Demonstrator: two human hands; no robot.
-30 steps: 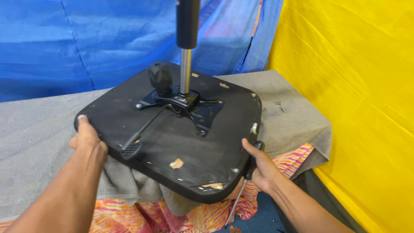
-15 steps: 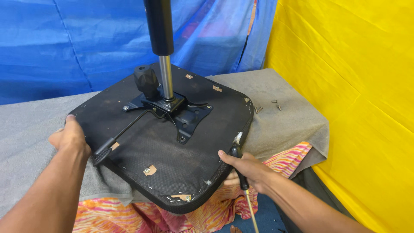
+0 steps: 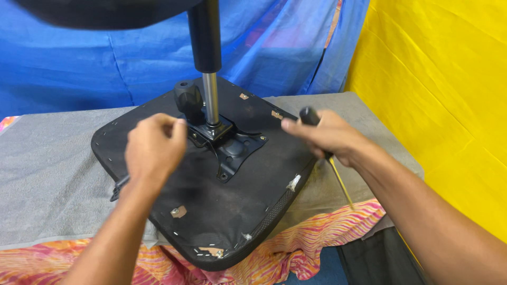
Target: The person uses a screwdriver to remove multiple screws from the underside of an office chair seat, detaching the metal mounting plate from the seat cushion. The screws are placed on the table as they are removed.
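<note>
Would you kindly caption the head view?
Right hand grips a screwdriver; left hand reaches the upturned chair seat's bracket.

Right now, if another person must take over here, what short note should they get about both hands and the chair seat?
Left hand: loosely closed above the upturned black seat pan, beside the metal mechanism plate; whether it holds anything cannot be told.
Right hand: its grip is shut on a screwdriver, shaft pointing down past the seat's right edge.
Seat lies underside up on the grey cloth; the gas column stands upright from the plate.
Done: tool in hand. Left: plate looks still mounted, tip not yet on any screw.
</note>
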